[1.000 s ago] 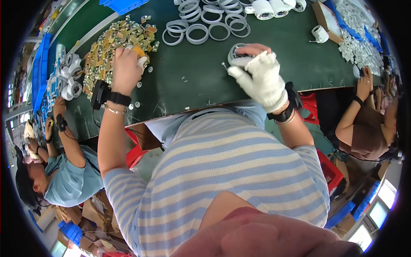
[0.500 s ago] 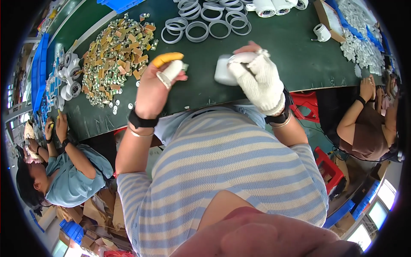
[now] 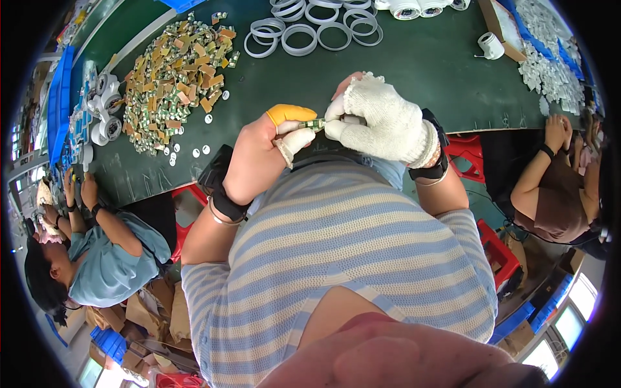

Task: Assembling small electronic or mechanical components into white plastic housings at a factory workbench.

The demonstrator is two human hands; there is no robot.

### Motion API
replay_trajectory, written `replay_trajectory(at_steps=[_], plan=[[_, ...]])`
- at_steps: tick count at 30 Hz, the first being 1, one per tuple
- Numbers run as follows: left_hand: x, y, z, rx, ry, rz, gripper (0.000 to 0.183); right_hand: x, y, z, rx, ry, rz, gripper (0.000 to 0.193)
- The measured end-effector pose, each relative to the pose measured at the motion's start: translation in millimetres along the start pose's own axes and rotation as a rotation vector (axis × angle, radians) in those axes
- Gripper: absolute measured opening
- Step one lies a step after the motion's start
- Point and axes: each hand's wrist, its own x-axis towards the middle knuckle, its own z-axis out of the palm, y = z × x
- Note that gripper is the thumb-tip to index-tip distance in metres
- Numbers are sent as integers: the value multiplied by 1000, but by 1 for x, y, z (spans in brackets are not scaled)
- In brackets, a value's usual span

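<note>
A small green circuit board [image 3: 315, 125] is pinched in my left hand [image 3: 259, 152], between a thumb in a white finger cot and an index finger in a yellow one. My right hand [image 3: 387, 123], in a white knitted glove, is closed with its fingertips against the board's right end. A pale piece shows partly between the gloved fingers, too covered to name. Both hands meet over the table's near edge, in front of my striped top.
Left on the green table [image 3: 272, 84] lies a big heap of small circuit boards [image 3: 178, 84], with several white discs [image 3: 196, 153] beside it. Grey rings [image 3: 299, 40] and white camera housings [image 3: 406, 8] stand behind; clear plastic parts [image 3: 550, 77] lie right. Co-workers sit on both sides.
My hands have come together, the left moving right and nearer with the board. A translucent white piece seen at my right hand earlier is now mostly or wholly out of sight.
</note>
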Motion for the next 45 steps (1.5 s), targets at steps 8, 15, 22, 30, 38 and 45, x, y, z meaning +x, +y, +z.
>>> replay_trajectory(at_steps=[8,15,22,30,38,45], plan=[[-3,-4,-1,11,-62,-25,26,4,7,-8,66,-127,25,10],[-6,-9,6,-206,-14,32,29,2,9,-2,255,-142,77,14],[-4,-6,4,-278,-128,-106,30,5,18,-6,302,-267,-12,15],[-3,-14,6,-268,-123,-62,26,3,18,-5,329,-279,126,17],[-4,-5,5,-100,-74,-87,24,8,14,-8,331,-318,175,16],[-13,-5,8,133,28,26,20,15,7,-5,23,-157,-149,20]])
